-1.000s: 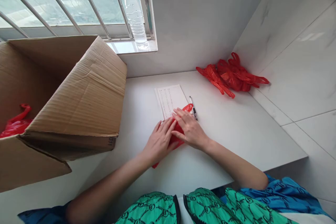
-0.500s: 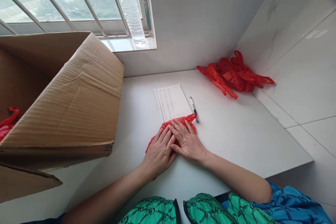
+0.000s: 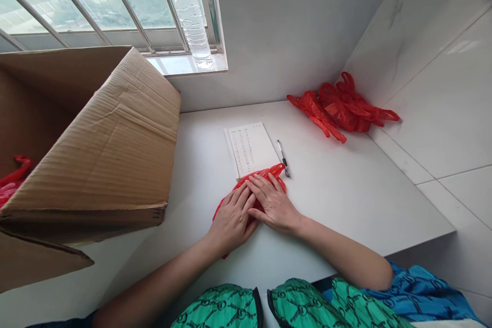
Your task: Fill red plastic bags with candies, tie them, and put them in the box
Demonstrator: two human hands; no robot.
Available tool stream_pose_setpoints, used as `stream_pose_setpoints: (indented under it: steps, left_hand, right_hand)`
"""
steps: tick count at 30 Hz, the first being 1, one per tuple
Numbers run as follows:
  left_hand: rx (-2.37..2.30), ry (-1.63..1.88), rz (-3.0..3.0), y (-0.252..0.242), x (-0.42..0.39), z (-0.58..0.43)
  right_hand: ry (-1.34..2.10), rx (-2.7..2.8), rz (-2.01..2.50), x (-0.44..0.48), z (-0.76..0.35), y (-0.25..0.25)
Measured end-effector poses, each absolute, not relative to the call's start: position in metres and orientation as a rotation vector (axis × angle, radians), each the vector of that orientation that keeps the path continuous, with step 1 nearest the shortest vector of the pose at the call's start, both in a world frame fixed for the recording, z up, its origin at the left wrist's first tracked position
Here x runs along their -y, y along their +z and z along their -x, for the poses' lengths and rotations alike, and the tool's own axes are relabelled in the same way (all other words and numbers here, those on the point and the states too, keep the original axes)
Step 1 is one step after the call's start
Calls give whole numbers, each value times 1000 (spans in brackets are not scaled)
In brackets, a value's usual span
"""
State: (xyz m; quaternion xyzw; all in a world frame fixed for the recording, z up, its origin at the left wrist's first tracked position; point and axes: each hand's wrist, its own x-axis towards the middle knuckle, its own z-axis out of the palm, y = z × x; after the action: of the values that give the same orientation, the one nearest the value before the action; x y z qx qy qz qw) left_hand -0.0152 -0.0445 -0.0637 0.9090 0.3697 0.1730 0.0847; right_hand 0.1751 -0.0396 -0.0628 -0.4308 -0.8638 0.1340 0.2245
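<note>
A red plastic bag [image 3: 264, 173] lies flattened on the white table, mostly covered by my hands. My left hand [image 3: 233, 215] rests on its left part with the fingers stretched out. Over its right part, my right hand [image 3: 273, 206] lies flat, its fingertips touching those of the left. Just beyond the bag is a sheet of paper [image 3: 251, 146] with rows of small marks, its near edge meeting the bag. A pen [image 3: 283, 159] with a dark grip lies along the paper's right side, close to my right fingertips.
At the left stands an open cardboard box [image 3: 126, 138] with something red inside. A heap of red plastic bags [image 3: 342, 105] sits in the table's far right corner by the tiled wall. On the barred window's sill is a clear water bottle [image 3: 192, 20].
Both hands stay flat on the red bag, nearly in the same place. The whole view has shifted very slightly.
</note>
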Motion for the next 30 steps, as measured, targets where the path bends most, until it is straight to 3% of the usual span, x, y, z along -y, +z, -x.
stream_pose_setpoints:
  steps: [3,8,16,20,26,30]
  left_hand:
    - [-1061,538,-2588,-54,41,25]
    - [-1314,776,-2420,-20,37,42]
    - [-1409,327,-2647,-24,33,19]
    - [-1411,313,-2492,-18,27,16]
    - [-1213,563,-1809,68,61,49]
    - [-1403,1024,-1467,138,68,118]
  right_hand:
    - [572,2069,1208,35,-187,-49]
    - [629,1501,1274,22,-219,-30]
    - [690,1502,1263,23,-228,-24]
    - [662,1563,1222,29,-225,-18]
    - [614,1534,1276,34,-230,-14]
    - [565,1501,1379,32,-213,-12]
